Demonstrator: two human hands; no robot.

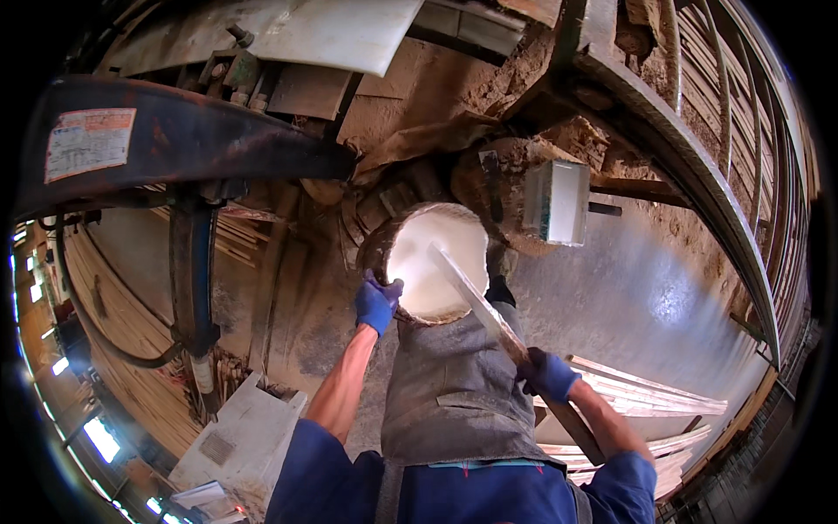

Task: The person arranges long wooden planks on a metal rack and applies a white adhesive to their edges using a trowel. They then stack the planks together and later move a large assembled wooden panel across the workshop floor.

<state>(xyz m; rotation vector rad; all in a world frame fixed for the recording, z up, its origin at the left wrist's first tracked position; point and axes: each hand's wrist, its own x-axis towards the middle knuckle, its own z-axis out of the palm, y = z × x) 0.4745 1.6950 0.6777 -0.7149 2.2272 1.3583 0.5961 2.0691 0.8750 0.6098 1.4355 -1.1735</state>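
Note:
A round bucket [374, 251] with a crusted brown rim stands in front of me, holding a smooth white liquid [419, 271]. My left hand [378, 303], in a blue glove, is closed on the near left part of its rim. In my right hand [548, 375], also gloved in blue, is a long wooden stick [497, 327]. The stick slants from lower right to upper left, and its white-coated far end dips into the liquid. A grey apron [458, 384] covers my front just behind the bucket.
A dark metal machine arm [192, 135] reaches in from the left. Right of the bucket is a small box with a white face [566, 203]. A curved metal frame [698, 140] stands at the right. Wood strips [646, 389] lie at lower right, and a whitish cabinet [231, 437] stands lower left.

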